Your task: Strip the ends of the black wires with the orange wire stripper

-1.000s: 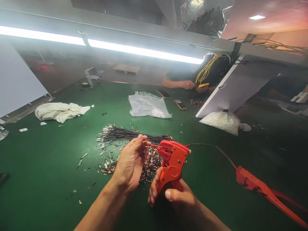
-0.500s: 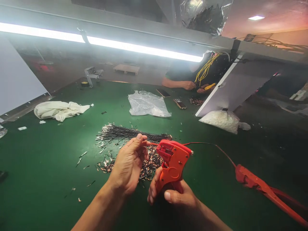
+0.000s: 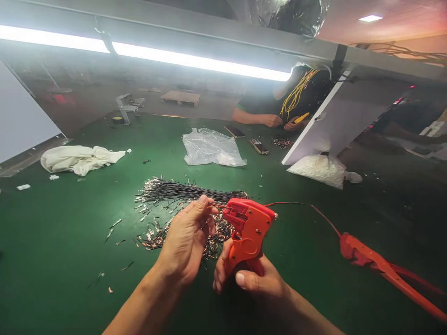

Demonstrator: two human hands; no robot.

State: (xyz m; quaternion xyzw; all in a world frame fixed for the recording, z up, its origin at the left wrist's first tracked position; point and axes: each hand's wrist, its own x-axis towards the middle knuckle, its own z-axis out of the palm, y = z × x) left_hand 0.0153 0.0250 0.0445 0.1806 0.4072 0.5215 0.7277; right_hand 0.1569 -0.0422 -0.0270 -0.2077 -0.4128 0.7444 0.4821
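Note:
My right hand is wrapped round the handle of a red-orange wire stripper, held upright with its jaws facing left. My left hand pinches a thin wire between thumb and forefinger, and the wire runs to the stripper's jaws. Whether the jaws grip it I cannot tell. Behind my hands lies a bundle of black wires with metal ends at the left. Beneath and around my fingers spreads a pile of cut wire scraps, partly hidden by my hands.
A red-handled hand tool lies right, a thin reddish strand between it and the stripper. A clear plastic bag, a white cloth, a filled bag and two phones rest on the green table. Across sits a person.
The view has shifted slightly, so the scene sits a little further left and higher. Both hands keep their holds on the wire and the stripper.

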